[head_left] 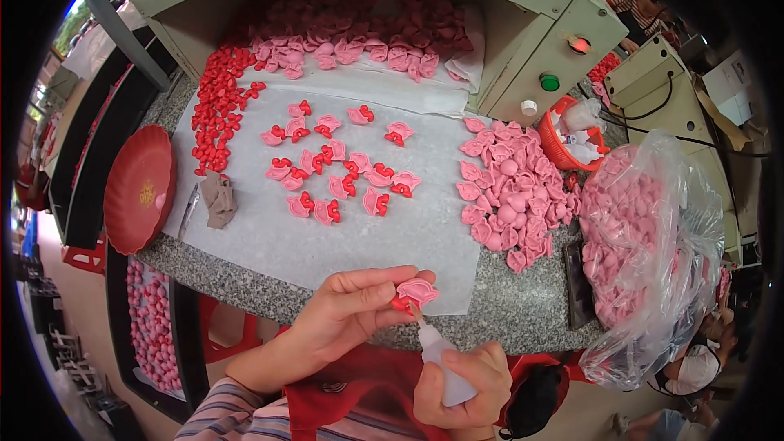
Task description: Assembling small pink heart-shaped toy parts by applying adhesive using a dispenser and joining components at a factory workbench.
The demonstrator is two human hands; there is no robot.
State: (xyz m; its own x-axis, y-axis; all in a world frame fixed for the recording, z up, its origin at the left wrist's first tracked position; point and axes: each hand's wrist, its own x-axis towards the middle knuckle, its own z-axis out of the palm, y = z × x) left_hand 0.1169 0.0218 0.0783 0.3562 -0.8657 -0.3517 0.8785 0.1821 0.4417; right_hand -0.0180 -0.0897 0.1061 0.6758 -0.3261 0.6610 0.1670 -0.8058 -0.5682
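Gluing a pink shell piece.
Left hand pinching it, right hand gripping glue bottle; maybe twenty finished pieces, big pink pile left.

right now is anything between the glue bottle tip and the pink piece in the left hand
Nothing visible. The bottle in the right hand points its nozzle straight up to the pink piece pinched in the left hand, with the tip at or almost at its underside.
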